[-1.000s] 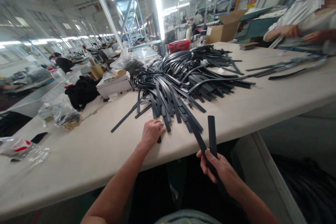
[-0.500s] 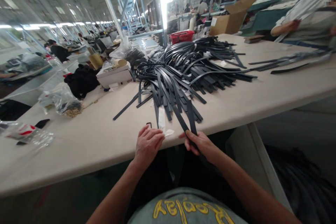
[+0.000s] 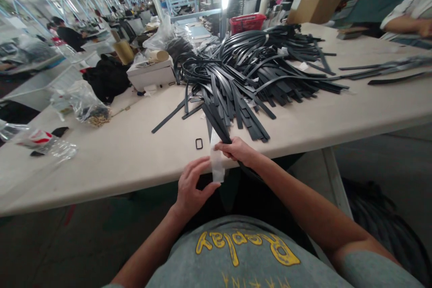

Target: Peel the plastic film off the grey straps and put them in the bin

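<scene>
My right hand (image 3: 239,151) is closed on a black strap (image 3: 218,126) at the near edge of the table (image 3: 118,162). The strap runs up-left into a big pile of black straps (image 3: 256,72). My left hand (image 3: 192,186) pinches the lower end of a clear plastic strip (image 3: 216,166) that hangs from the strap near my right fingers. A small black rectangular loop (image 3: 199,143) lies flat on the table just left of my hands.
A white box (image 3: 151,74), a black bag (image 3: 106,78) and clear plastic bags (image 3: 84,105) with small brass parts lie at the left. A red basket (image 3: 247,22) and a cardboard box (image 3: 320,2) stand behind. Another person's arm (image 3: 405,24) rests at the far right.
My right hand has brought the strap up from below the table edge to the edge. My left hand left the table top and took the clear strip. The loop now lies free.
</scene>
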Tool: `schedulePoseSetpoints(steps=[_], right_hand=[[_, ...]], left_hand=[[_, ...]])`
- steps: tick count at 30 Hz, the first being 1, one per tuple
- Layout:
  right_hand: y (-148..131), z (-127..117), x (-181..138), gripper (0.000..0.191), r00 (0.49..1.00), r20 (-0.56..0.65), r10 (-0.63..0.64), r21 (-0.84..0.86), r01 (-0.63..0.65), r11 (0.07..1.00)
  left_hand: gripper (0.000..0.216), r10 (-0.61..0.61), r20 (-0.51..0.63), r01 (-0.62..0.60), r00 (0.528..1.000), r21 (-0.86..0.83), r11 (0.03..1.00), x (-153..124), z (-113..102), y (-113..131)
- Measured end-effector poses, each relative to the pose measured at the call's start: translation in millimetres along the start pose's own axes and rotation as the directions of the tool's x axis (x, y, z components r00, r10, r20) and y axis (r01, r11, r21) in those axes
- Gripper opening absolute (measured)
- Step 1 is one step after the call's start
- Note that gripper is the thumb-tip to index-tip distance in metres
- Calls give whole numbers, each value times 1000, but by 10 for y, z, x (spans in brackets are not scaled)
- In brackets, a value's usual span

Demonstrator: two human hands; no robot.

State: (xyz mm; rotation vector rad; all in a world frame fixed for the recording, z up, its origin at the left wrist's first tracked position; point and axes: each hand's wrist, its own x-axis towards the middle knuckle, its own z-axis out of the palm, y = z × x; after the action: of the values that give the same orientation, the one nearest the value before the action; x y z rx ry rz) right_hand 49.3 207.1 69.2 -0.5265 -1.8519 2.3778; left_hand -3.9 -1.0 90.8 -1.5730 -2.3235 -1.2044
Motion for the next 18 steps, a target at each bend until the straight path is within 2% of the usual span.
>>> schedulePoseSetpoints(steps=[2, 4, 5, 6, 8, 10, 13, 15, 18], right_hand=[[-51, -1, -24, 33, 1000, -15, -20, -13, 19, 1000], [-91, 6, -46, 32, 999, -26, -36, -21, 35, 999], [-106, 10, -52, 32, 998, -34, -46, -25, 45, 999], [-117, 12, -55, 32, 997, -45, -59, -32, 58, 998], [-128, 3, -52, 32, 993, -80, -92, -51, 89, 995], [-130, -26, -46, 33, 986, -113, -126, -78, 118, 990], [-127, -91, -42, 35, 977, -146, -158, -107, 144, 984], [-124, -127, -42, 34, 970, -177, -166, -108, 148, 983], [-112, -154, -31, 33, 960, -219, -176, -119, 153, 981]], left_hand=[[61, -253, -20, 240, 967, -251, 938, 53, 33, -36], [68, -436, 132, 440, 890, -499, 747, 149, 104, -65], [68, -480, 239, 522, 844, -570, 634, 196, 151, -71], [64, -499, 337, 590, 798, -600, 540, 233, 201, -70], [53, -511, 462, 680, 725, -595, 428, 263, 295, -47], [44, -529, 514, 728, 675, -577, 369, 231, 356, -7], [44, -549, 582, 786, 600, -557, 269, 117, 373, 55], [42, -537, 640, 825, 550, -516, 231, 39, 359, 88], [37, -482, 721, 866, 498, -446, 227, -50, 365, 121]])
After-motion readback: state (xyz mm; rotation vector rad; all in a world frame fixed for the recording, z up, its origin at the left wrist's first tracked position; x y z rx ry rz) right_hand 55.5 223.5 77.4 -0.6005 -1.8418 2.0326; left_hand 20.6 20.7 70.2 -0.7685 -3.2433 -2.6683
